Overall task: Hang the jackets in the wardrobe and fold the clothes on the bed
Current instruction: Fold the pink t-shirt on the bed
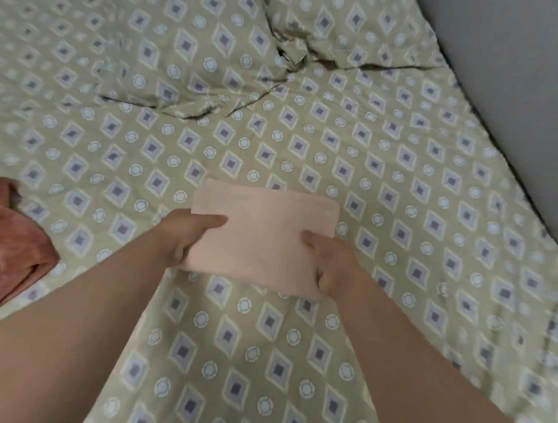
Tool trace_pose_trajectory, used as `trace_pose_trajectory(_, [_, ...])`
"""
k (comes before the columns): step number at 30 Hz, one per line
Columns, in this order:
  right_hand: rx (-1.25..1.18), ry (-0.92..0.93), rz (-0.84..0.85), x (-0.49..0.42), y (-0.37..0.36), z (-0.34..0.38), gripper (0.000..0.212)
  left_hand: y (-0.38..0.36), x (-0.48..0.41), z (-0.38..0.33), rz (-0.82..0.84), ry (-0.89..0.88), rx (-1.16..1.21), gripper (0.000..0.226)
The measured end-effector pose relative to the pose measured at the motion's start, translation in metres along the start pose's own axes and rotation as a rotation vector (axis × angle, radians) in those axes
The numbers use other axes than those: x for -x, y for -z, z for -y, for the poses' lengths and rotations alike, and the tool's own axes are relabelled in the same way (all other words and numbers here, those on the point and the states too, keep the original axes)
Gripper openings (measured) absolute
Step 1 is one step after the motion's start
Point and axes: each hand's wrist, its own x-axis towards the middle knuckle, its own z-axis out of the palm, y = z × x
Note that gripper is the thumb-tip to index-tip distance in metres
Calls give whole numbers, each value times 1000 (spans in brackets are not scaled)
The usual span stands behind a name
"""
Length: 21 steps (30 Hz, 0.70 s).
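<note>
A pale pink cloth point(264, 236), folded into a flat rectangle, is held just above the middle of the bed point(399, 216). The left hand point(190, 236) grips its near left edge, thumb on top and fingers curled under; the right hand point(329, 264) pinches its near right corner the same way. The fold looks finished, so the step in hand is likely setting it down or making 1 more fold. To do that well, both hands should keep the edges level and lower the cloth flat so the layers stay aligned, then release together. The patterned green sheet point(234, 337) around the cloth is smooth, with open room ahead and to the right. At the left edge of the view lies a crumpled rust-red garment point(10, 247), well apart from the pink cloth and apparently not yet folded. 2 pillows point(221, 49) in matching fabric sit at the far side. The bed's right edge meets a grey wall point(517, 77), which limits room that way. No jackets or wardrobe are in view.
</note>
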Motion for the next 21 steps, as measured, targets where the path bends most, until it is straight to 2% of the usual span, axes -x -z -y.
trace_pose_trajectory(3, [77,118,-28,40,21,0,12,7,47,-10,78,-58,-2,24])
trace_pose_trajectory(6, [6,165,-36,97,55,7,9,14,113,-19,150,-102,61,22])
trace_pose_trajectory(10, [-24,238,-39,182,99,24,20,24,201,-37,267,-165,81,24])
trace_pose_trajectory(14, [-43,333,-17,267,129,47,21,39,272,-63,255,-274,84,30])
trace_pose_trajectory(18, [-75,452,-32,350,149,61,16,49,329,-87,270,-414,77,6])
trace_pose_trajectory(21, [-49,553,57,411,168,75,29,47,371,-108,314,-490,43,13])
